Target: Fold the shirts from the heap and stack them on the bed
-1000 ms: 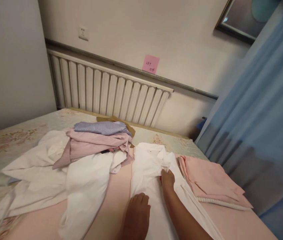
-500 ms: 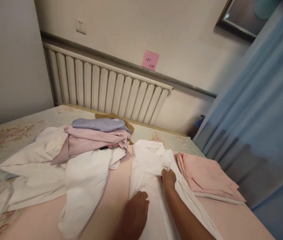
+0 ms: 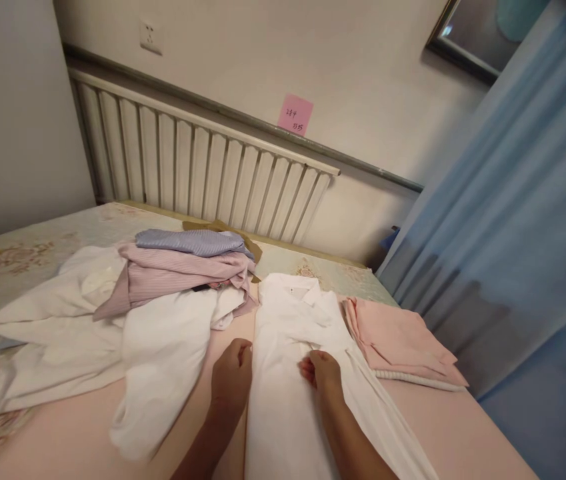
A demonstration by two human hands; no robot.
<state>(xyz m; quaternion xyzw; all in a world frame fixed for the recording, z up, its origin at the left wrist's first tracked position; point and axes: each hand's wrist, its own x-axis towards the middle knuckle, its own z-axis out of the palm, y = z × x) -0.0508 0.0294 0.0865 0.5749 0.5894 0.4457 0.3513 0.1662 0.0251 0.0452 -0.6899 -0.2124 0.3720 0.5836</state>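
A white collared shirt (image 3: 283,413) lies lengthwise before me, its collar at the far end and its front creased below the collar. My left hand (image 3: 233,373) is curled closed at the shirt's left edge, where its fingertips appear to pinch the cloth; the contact is partly hidden. Over the middle of the shirt front, my right hand (image 3: 323,373) has its fingers bent together on a fold of the fabric.
Left of the shirt is a loose heap of white garments (image 3: 167,347), a pink striped garment (image 3: 177,273) and a blue striped one (image 3: 193,241). Folded pink cloth (image 3: 403,337) lies to the right. Behind the bed (image 3: 17,250) stands a radiator (image 3: 203,160); a blue curtain (image 3: 487,233) hangs right.
My left hand has moved forward and left to the shirt's edge. My right hand has come slightly back and left, and the raised cloth near the collar now lies flatter.
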